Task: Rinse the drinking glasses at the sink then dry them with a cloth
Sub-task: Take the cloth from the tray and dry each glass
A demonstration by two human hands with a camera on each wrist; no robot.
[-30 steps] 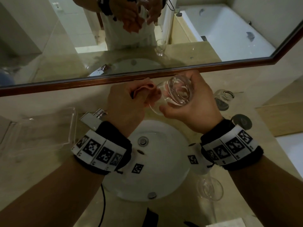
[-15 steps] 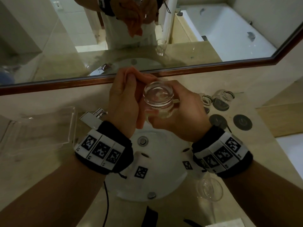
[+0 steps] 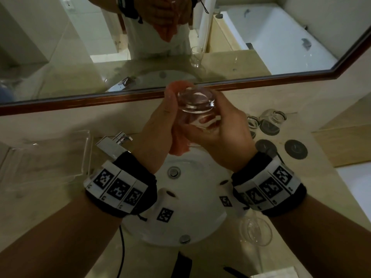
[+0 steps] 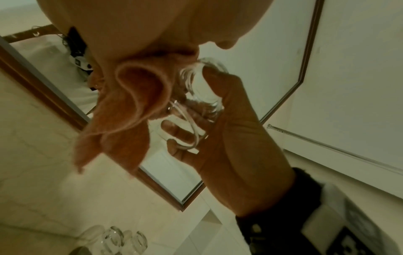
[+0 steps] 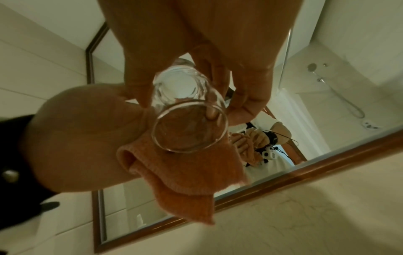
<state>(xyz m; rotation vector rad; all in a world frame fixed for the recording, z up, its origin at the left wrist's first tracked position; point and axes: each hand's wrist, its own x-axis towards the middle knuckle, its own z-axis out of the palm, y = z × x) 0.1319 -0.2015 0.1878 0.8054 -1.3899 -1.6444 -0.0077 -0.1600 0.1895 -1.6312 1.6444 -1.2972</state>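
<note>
A clear drinking glass point(image 3: 195, 103) is held upside down above the white sink point(image 3: 200, 223), its thick base facing up. My right hand point(image 3: 218, 127) grips the glass point(image 5: 187, 110) round its wall with curled fingers. My left hand point(image 3: 160, 121) holds an orange cloth point(image 3: 178, 143) pressed against the glass's left side. In the left wrist view the cloth point(image 4: 130, 107) hangs in folds beside the glass point(image 4: 196, 96). In the right wrist view the cloth point(image 5: 187, 174) lies behind the open rim.
A chrome tap point(image 3: 114, 145) stands left of the sink, beside a clear plastic tray point(image 3: 46, 157). Two glasses point(image 3: 269, 121) and dark coasters point(image 3: 296, 149) sit at the back right. A stemmed glass point(image 3: 255, 231) stands at the front right. A mirror point(image 3: 80, 57) lines the wall.
The glass has turned from lying sideways to base up and has risen towards the mirror. The cloth now hangs lower below my left hand.
</note>
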